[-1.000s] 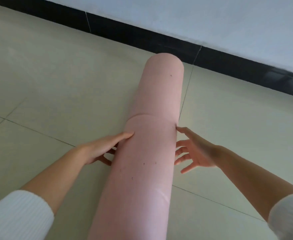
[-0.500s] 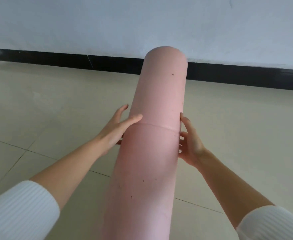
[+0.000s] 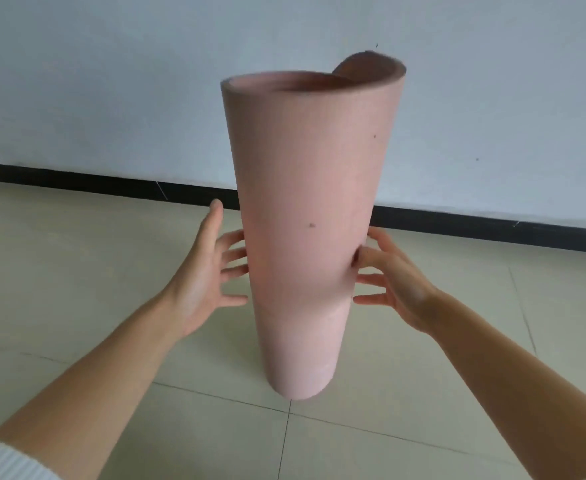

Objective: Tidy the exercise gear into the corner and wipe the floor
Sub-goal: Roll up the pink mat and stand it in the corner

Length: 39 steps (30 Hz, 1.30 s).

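A rolled pink exercise mat (image 3: 305, 216) stands upright on its lower end on the tiled floor, its open top showing the loose inner spiral. My left hand (image 3: 208, 271) is at the roll's left side, fingers spread and straight, fingertips touching the mat at mid height. My right hand (image 3: 392, 278) mirrors it on the right side, fingers spread, thumb and fingertips against the mat. Neither hand curls round the roll.
Beige floor tiles (image 3: 77, 271) stretch to both sides and toward me. A white wall (image 3: 111, 81) with a black skirting strip (image 3: 492, 230) runs just behind the mat.
The mat has gone from lying slanted on the floor to standing upright. Both hands slid along its sides and now steady it with spread fingers.
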Motion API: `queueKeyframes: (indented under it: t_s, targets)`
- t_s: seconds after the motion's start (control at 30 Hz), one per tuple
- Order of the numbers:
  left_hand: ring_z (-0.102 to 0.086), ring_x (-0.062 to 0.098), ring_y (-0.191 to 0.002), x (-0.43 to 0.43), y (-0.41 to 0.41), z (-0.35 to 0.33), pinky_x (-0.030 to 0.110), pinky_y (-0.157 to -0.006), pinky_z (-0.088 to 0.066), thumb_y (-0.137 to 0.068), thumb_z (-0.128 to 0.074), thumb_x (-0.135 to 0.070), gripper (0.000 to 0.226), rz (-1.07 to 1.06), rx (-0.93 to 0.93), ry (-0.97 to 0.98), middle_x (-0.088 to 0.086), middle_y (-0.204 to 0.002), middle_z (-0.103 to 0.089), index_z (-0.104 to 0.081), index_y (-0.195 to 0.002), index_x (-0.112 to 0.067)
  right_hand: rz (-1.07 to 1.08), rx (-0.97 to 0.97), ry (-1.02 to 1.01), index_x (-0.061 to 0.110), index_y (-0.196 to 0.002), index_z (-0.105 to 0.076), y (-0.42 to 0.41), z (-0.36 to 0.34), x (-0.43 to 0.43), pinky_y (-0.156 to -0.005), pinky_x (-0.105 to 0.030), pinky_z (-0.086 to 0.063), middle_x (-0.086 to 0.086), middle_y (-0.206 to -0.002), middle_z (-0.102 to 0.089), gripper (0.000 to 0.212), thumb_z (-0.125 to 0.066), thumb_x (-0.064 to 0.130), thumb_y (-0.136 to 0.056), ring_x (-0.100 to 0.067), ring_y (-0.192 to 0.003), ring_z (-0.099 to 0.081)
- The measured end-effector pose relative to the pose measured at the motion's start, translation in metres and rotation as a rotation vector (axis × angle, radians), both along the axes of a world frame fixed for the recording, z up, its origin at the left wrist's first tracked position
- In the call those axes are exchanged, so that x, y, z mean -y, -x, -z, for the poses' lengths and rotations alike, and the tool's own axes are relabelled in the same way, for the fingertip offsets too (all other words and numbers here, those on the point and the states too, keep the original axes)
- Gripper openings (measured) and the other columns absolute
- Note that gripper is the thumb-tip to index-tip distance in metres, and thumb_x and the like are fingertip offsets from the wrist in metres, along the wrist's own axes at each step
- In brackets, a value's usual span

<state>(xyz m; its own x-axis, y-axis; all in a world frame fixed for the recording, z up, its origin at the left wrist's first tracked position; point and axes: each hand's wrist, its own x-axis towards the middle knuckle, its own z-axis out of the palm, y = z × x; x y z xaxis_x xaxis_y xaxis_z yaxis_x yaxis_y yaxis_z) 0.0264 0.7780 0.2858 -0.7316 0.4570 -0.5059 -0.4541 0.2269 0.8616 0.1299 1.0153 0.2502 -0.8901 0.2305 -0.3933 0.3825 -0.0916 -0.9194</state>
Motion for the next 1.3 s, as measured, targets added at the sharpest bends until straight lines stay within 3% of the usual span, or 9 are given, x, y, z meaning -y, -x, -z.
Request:
queueKeyframes:
  t_s: [0.13,0.27,0.43,0.53,0.67,0.8,1.07,1.2,1.3]
  targets:
    - [-0.047,0.020,-0.124,-0.015,-0.026,-0.060,0.065,-0.099,-0.035,-0.062,-0.032,-0.088,0.067,0.085,0.139,0.036,-0.014,-0.129,-0.057,-0.056,-0.114,-0.053,0.151,0.105,0.141,0.034,-0.113,-0.062,-0.019,-0.061,-0.007,-0.092,-0.051,-0.052,0.007,-0.119,-0.061,0.038,-0.047,0.020,-0.081,-0.024,-0.115,-0.056]
    - [-0.049,0.025,-0.121,-0.024,-0.050,-0.089,0.064,-0.095,-0.040,-0.061,-0.046,-0.082,0.076,0.021,0.339,0.003,-0.011,-0.129,-0.057,-0.053,-0.126,-0.043,0.177,0.175,0.200,0.029,-0.107,-0.068,-0.030,-0.113,-0.019,-0.090,-0.054,-0.052,0.003,-0.116,-0.066,0.028,-0.043,0.028,-0.094,-0.025,-0.113,-0.058]
    - [-0.059,0.014,-0.104,-0.050,-0.061,-0.133,0.054,-0.095,-0.045,-0.080,-0.058,-0.047,0.033,-0.228,0.121,0.075,-0.024,-0.109,-0.063,-0.060,-0.111,-0.038,0.104,0.206,0.192,0.030,-0.111,-0.066,-0.024,-0.171,-0.038,-0.093,-0.054,-0.050,0.005,-0.120,-0.063,0.031,-0.045,0.038,-0.090,-0.023,-0.115,-0.057]
    - [-0.063,0.011,-0.101,-0.064,-0.056,-0.160,0.045,-0.087,-0.049,-0.089,-0.057,-0.035,0.019,-0.325,0.057,0.116,-0.016,-0.100,-0.069,-0.064,-0.107,-0.033,0.003,0.181,0.102,0.040,-0.113,-0.064,-0.013,-0.204,-0.045,-0.093,-0.049,-0.050,0.012,-0.118,-0.062,0.032,-0.043,0.052,-0.092,-0.015,-0.111,-0.058]
    - [-0.061,0.019,-0.104,-0.077,-0.049,-0.181,0.039,-0.078,-0.049,-0.088,-0.049,-0.055,0.038,-0.307,0.151,0.146,-0.006,-0.110,-0.064,-0.057,-0.114,-0.028,-0.096,0.099,-0.144,0.045,-0.128,-0.047,0.003,-0.217,-0.037,-0.092,-0.040,-0.051,0.020,-0.115,-0.062,0.042,-0.051,0.057,-0.087,-0.006,-0.104,-0.061]
    - [-0.058,0.008,-0.096,-0.094,-0.046,-0.183,0.025,-0.072,-0.045,-0.077,-0.066,-0.055,0.056,-0.196,0.002,0.355,-0.007,-0.107,-0.058,-0.042,-0.117,-0.024,-0.159,0.148,-0.456,0.044,-0.138,-0.024,0.012,-0.207,-0.021,-0.086,-0.039,-0.054,0.012,-0.125,-0.052,0.066,-0.060,0.048,-0.082,-0.012,-0.101,-0.059]
    - [-0.059,0.003,-0.083,-0.092,-0.043,-0.150,0.014,-0.062,-0.041,-0.083,-0.068,-0.029,0.043,-0.178,-0.238,0.520,-0.005,-0.100,-0.061,-0.037,-0.113,-0.024,-0.219,0.235,-0.609,0.037,-0.135,-0.022,0.027,-0.182,-0.013,-0.078,-0.039,-0.055,0.006,-0.117,-0.055,0.056,-0.053,0.033,-0.089,-0.019,-0.088,-0.060]
    - [-0.061,0.004,-0.084,-0.083,-0.034,-0.133,0.013,-0.064,-0.043,-0.082,-0.069,-0.031,0.043,-0.145,-0.258,0.544,-0.005,-0.101,-0.062,-0.039,-0.113,-0.027,-0.177,0.244,-0.589,0.038,-0.131,-0.025,0.031,-0.171,-0.009,-0.077,-0.038,-0.054,0.008,-0.115,-0.054,0.053,-0.052,0.034,-0.086,-0.018,-0.087,-0.060]
    - [-0.061,0.010,-0.088,-0.079,-0.020,-0.125,0.025,-0.072,-0.050,-0.080,-0.066,-0.042,0.048,-0.083,-0.255,0.610,-0.005,-0.106,-0.060,-0.040,-0.118,-0.027,-0.143,0.275,-0.606,0.037,-0.126,-0.027,0.038,-0.166,-0.004,-0.075,-0.040,-0.053,0.008,-0.113,-0.052,0.048,-0.051,0.035,-0.084,-0.018,-0.088,-0.058]
